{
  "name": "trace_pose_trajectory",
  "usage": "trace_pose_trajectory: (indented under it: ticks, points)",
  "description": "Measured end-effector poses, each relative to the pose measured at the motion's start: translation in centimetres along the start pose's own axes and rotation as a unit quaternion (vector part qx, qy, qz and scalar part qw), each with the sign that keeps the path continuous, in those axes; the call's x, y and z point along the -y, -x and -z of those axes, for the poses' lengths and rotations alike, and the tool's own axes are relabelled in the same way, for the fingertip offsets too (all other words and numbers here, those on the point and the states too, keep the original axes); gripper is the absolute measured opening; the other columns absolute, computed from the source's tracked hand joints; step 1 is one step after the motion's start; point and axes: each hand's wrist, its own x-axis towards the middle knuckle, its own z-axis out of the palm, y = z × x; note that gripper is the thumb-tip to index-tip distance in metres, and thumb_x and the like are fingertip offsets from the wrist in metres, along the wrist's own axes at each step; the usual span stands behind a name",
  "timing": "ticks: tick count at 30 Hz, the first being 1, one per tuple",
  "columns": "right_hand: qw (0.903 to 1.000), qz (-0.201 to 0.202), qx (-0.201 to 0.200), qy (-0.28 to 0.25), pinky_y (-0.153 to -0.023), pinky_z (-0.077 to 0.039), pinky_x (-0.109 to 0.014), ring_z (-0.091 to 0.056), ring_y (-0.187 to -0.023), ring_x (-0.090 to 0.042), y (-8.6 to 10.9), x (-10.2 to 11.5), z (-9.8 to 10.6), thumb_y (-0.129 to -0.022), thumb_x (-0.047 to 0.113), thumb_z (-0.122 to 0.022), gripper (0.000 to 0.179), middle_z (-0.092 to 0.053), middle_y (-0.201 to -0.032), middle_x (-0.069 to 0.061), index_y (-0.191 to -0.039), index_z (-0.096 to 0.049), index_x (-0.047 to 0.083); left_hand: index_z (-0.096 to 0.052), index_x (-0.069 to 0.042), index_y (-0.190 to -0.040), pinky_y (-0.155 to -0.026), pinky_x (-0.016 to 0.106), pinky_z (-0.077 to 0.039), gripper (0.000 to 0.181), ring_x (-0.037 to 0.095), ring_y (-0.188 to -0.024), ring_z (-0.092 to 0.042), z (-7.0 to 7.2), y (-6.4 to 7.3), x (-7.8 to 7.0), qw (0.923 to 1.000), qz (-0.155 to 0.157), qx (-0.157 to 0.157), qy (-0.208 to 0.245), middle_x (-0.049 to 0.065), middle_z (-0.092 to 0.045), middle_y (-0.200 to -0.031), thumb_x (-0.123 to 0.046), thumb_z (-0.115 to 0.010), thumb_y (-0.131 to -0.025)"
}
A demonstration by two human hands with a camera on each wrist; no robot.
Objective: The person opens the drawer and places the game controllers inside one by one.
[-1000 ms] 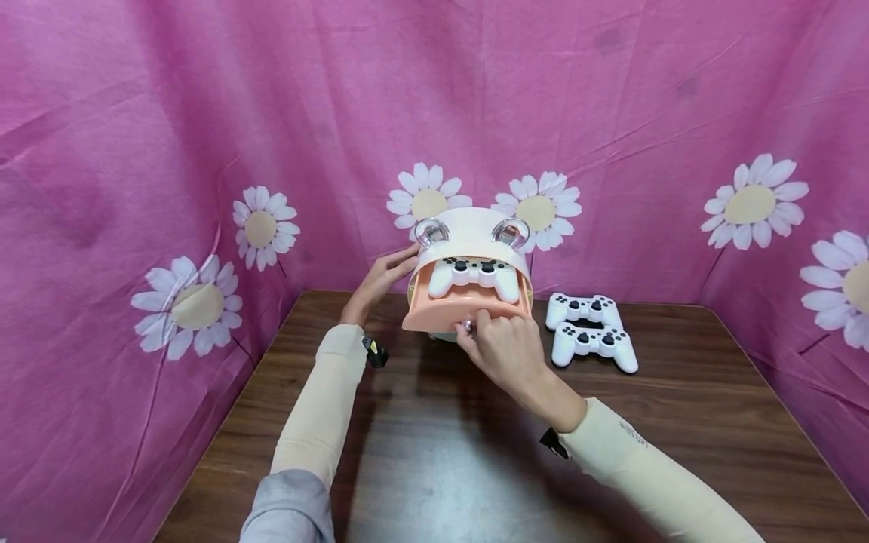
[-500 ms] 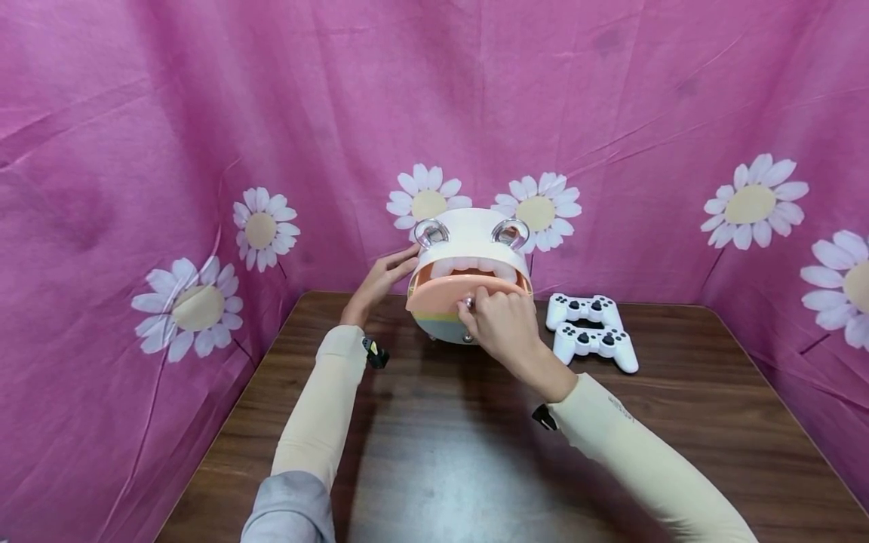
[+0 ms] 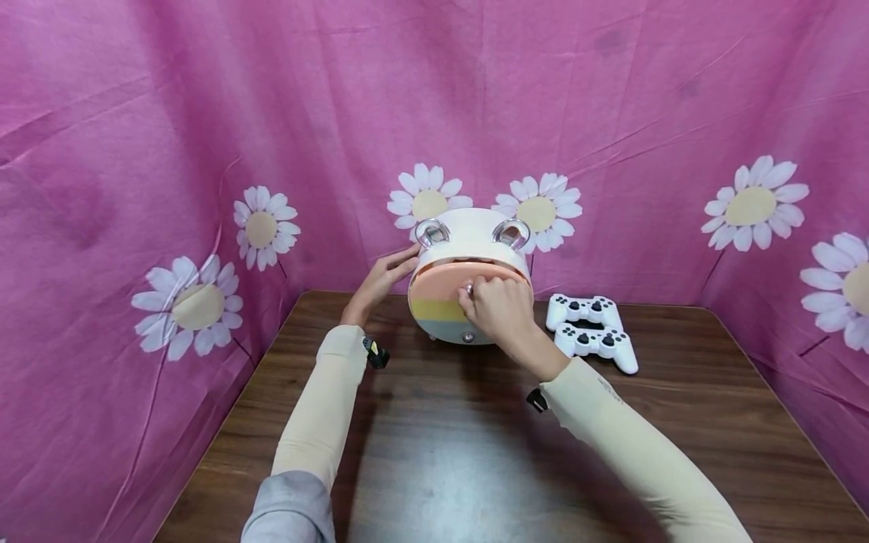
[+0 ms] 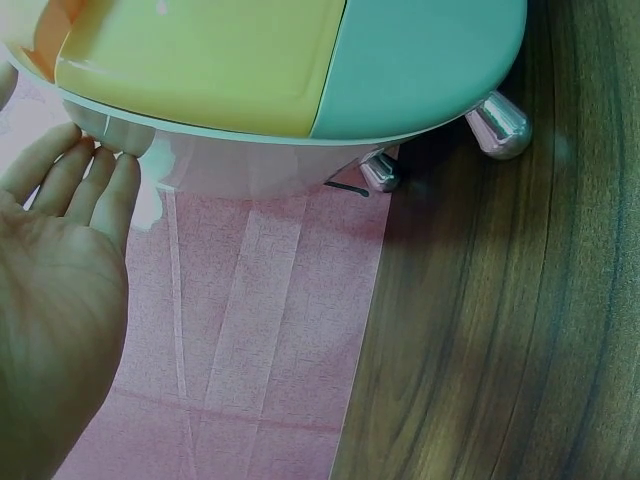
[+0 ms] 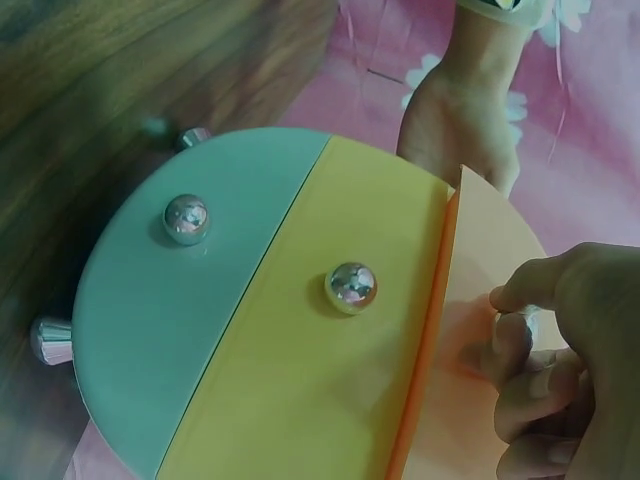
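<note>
At nine o'clock, the bare left hand (image 4: 65,270) touches the rounded white cabinet (image 4: 240,165), its glossy yellow panel (image 4: 200,60) at eleven, green panel (image 4: 425,60) at one; brown wood-grain tabletop (image 4: 500,300) lies at three.

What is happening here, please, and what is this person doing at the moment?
A person's right hand pinches the knob of the peach top drawer of a small round cabinet. That drawer stands slightly out, while the yellow drawer and green drawer look closed. The left hand rests its fingers against the cabinet's side. Two white game controllers lie on the wooden table, to the right.
</note>
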Motion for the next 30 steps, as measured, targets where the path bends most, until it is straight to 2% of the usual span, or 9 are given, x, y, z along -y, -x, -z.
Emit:
trace_pose_trajectory:
  ticks: [12,23,30]
  points:
    - [0.999,-0.028,0.036,-0.001,-0.04,-0.045,-0.049,-0.056,-0.046,-0.034,-1.0,-0.7,-0.7,-0.1,0.032,-0.067,0.044,-0.054,-0.052,-0.006,-0.063,-0.058,0.01,-0.052,-0.021,-0.159,-0.133,0.039,-0.032,0.055,0.016,-0.16,-0.035,-0.2,0.0,-0.1,0.9999,0.001,0.007,0.008,-0.004,-0.048,-0.167,-0.038,-0.063,-0.108]
    - [0.9986,-0.019,0.049,-0.008,-0.04,-0.047,-0.05,-0.055,-0.046,-0.033,-1.3,-0.6,-0.7,-0.1,0.029,-0.066,0.043,-0.055,-0.052,-0.008,-0.062,-0.057,0.011,-0.052,-0.02,-0.159,-0.131,0.04,-0.035,0.055,0.017,-0.158,-0.039,-0.2,0.2,0.0,0.9998,0.005,0.006,0.016,-0.003,-0.049,-0.166,-0.037,-0.063,-0.108]
    - [0.9983,-0.028,0.05,-0.004,-0.04,-0.047,-0.05,-0.06,-0.048,-0.037,-1.2,-0.6,-0.7,-0.102,0.034,-0.066,0.045,-0.06,-0.053,-0.009,-0.064,-0.059,0.011,-0.051,-0.019,-0.16,-0.132,0.04,-0.034,0.055,0.018,-0.159,-0.038,0.0,0.2,-0.1,0.9999,0.001,0.006,0.014,-0.001,-0.048,-0.167,-0.037,-0.062,-0.108]
